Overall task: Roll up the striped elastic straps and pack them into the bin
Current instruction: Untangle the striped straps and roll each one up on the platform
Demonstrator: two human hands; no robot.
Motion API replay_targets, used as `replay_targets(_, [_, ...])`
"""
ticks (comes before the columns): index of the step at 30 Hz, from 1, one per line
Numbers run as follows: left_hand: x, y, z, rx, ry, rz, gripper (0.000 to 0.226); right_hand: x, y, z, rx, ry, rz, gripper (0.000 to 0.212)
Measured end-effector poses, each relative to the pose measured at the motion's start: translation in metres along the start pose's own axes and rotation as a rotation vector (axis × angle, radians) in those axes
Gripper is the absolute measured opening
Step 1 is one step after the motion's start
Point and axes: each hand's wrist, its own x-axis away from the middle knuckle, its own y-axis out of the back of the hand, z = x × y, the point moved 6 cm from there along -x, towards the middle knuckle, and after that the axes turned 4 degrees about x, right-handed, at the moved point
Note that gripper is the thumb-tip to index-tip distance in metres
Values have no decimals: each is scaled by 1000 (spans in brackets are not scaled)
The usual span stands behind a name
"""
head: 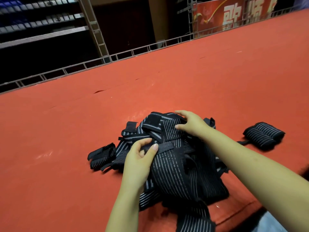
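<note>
Red felt covers the long table point(167, 77), which runs well past the picture's left and right edges and leaves wide bare room to the left of, beyond and to the far right of the work; its far edge is lined by a low metal rail point(133, 51), and its near edge shows only at the lower right. Behind the rail the room is dark, with blurred shelving point(41, 19) at upper left and a red banner point(234, 15) at upper right whose lettering is cut off. No bin shows anywhere in view. Near the table's front lies the tangled heap of striped elastic straps point(175, 164), black with pale lines; how many are in it cannot be told, and one trailing end runs off the bottom edge. A rolled strap point(264, 134) lies well apart to the right, and another rolled strap point(102, 155) sits just beside the heap on the left. The left hand point(142, 163) pinches a strap end at the heap's near top, thumb over its dark fastening tab. The right hand point(192, 124) rests on the heap's far side with fingers loosely spread; its fingertips are partly hidden among the straps, so whether it grips anything cannot be told.
</note>
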Motion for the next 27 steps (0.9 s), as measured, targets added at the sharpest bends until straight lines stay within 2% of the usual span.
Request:
replay_targets(2, [-2, 3, -2, -28, -13, -8, 15, -9, -7, -1, 76, -3, 26, 53])
replay_targets(5, [-6, 10, -2, -54, -13, 7, 16, -11, 2, -1, 101, 13, -103, 24])
replay_targets(8, [-8, 15, 2, -88, 7, 30, 25, -6, 11, 3, 42, 38, -146, 8])
replay_targets(12, [-11, 22, 7, -122, 53, 27, 33, -6, 37, -1, -506, -86, -257, 16])
replay_targets(16, [-10, 19, 10, -144, 107, 6, 35, -5, 73, 8, -730, -104, -372, 22])
replay_targets(18, [-11, 12, 2, -170, 68, 4, 31, -4, 79, 17, -872, -97, -356, 21])
replay_targets(20, [-15, -1, -11, -312, -42, 34, 22, -1, 80, 27, -968, -98, -297, 15])
replay_targets(22, [-21, -16, -21, -436, -119, 101, 31, 2, 78, 37, -1031, -93, -212, 5])
replay_targets(24, [-28, -30, -26, -397, -104, 193, 44, 6, 79, 43, -1087, -93, -148, 8])
replay_targets(27, [-33, -51, -23, -278, -46, 359, 38, 11, 86, 43, -1164, -97, -109, 7])
